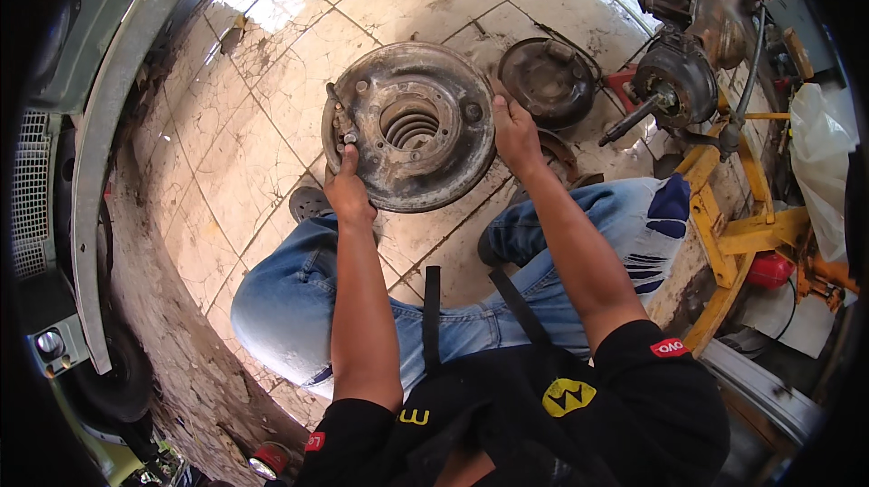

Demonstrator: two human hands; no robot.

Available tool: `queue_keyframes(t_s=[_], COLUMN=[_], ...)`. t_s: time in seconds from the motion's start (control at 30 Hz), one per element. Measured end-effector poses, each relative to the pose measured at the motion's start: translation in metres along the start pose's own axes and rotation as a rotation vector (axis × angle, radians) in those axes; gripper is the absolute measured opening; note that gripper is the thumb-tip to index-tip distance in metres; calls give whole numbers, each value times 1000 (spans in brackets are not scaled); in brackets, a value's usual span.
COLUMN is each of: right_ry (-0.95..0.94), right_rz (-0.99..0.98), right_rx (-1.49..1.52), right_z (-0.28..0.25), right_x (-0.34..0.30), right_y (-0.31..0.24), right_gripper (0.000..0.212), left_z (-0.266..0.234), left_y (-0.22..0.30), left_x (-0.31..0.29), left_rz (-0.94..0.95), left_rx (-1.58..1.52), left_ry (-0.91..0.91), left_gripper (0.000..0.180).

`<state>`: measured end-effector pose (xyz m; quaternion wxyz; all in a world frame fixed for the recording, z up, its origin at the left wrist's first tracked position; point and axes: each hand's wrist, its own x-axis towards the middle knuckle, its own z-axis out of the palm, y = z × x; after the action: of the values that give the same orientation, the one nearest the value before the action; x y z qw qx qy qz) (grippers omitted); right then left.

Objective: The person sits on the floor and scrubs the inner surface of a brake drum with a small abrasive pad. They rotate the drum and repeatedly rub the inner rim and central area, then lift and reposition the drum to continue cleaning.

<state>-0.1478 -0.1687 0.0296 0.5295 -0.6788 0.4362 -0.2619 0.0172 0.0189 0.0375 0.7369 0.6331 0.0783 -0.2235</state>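
Observation:
A round, worn brake backing plate (434,179) is held up in front of me over the tiled floor. My left hand (350,190) grips its lower left rim, thumb on top beside a bolt and small metal fitting. On the right rim is my right hand (519,136), thumb on the near face and fingers hidden behind. Through the plate's central hole shows a coil spring (414,128); I cannot tell how far behind the plate it lies. A second dark, round plate (548,84) lies on the floor just beyond my right hand.
To the right, a rusty axle housing (720,30) with a hub (674,80) rests near a yellow metal stand (756,233). A pale plastic sheet (822,148) hangs beside it. Vehicle bodywork and a long metal bumper (95,152) line the left. A red can (269,462) stands at lower left.

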Motion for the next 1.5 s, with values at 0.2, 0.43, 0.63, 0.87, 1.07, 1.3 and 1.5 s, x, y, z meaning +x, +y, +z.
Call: queue_keyframes(t_s=[0.2, 0.43, 0.63, 0.87, 1.07, 1.3, 1.5], right_ry=[10, -13, 28, -58, -180, -38, -129], right_rz=[38, 142, 422, 312, 289, -44, -504], right_rx=[17, 368, 935, 1106, 1180, 93, -604], right_z=[3, -9, -40, -41, -41, -24, -24], right_x=[3, 15, 27, 22, 28, 16, -15], right_y=[2, 16, 1, -13, -7, -10, -16], right_gripper=[46, 41, 13, 31, 39, 32, 32], left_z=[-10, -14, -11, -7, -8, -9, -7], left_y=[-15, -20, -16, -8, -12, -13, -11], left_x=[14, 21, 17, 9, 15, 13, 9], left_rz=[11, -39, -38, -28, -45, 2, 22], left_rx=[-7, -55, -44, -51, -56, -85, -117], left_ry=[-32, -68, -57, -60, -71, -81, -90], left_gripper=[45, 43, 41, 42, 44, 43, 38])
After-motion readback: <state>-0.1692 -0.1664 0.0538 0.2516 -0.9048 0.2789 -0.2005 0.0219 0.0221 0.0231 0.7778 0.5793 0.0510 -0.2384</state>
